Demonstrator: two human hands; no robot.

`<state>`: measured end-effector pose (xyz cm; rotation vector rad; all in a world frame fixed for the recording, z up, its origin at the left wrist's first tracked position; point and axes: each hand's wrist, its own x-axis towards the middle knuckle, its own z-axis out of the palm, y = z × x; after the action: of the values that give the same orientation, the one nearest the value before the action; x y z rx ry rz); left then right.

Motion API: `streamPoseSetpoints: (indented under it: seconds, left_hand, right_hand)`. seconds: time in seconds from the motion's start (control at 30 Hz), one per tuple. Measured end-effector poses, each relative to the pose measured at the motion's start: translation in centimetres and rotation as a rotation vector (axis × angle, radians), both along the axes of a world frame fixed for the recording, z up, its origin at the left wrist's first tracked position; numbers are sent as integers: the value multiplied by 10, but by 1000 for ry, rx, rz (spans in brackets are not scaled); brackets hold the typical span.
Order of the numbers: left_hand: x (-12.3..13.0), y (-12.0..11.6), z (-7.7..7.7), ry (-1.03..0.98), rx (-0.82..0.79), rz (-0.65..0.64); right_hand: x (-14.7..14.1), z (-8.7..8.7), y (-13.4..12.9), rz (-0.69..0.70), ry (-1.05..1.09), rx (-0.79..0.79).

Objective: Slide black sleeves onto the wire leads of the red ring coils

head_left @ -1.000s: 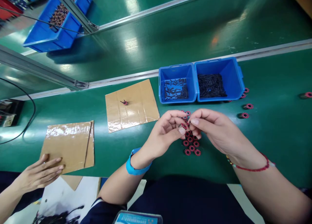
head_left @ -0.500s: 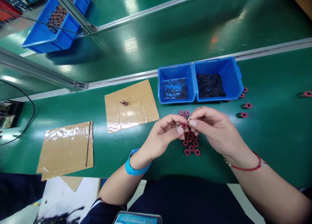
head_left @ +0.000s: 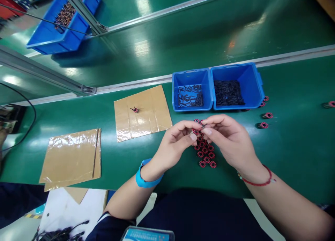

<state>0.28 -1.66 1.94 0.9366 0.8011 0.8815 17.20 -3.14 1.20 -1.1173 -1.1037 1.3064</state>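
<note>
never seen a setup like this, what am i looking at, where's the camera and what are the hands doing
There is no machine here, just a person's two bare hands, seen by a camera worn on the head, looking forward and down. The left hand, with a blue wristband, holds a small red-and-black part. The right hand pinches a thin dark piece close to it. On the green table lie a cluster of similar parts, two blue bins holding small black pieces, and cardboard sheets.
</note>
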Motion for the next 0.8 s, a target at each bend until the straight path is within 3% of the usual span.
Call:
streamPoseSetpoints:
  seconds: [0.3, 0.57, 0.8]
  left_hand:
    - [2, -1, 4, 70, 42, 10]
    - [2, -3, 1, -8, -145, 37]
    - [3, 0, 4, -186, -307, 16]
  right_hand:
    - [3, 3, 0, -61, -344, 201]
    - [5, 3, -1, -165, -1049, 776]
    - [14, 3, -1, -50, -1109, 905]
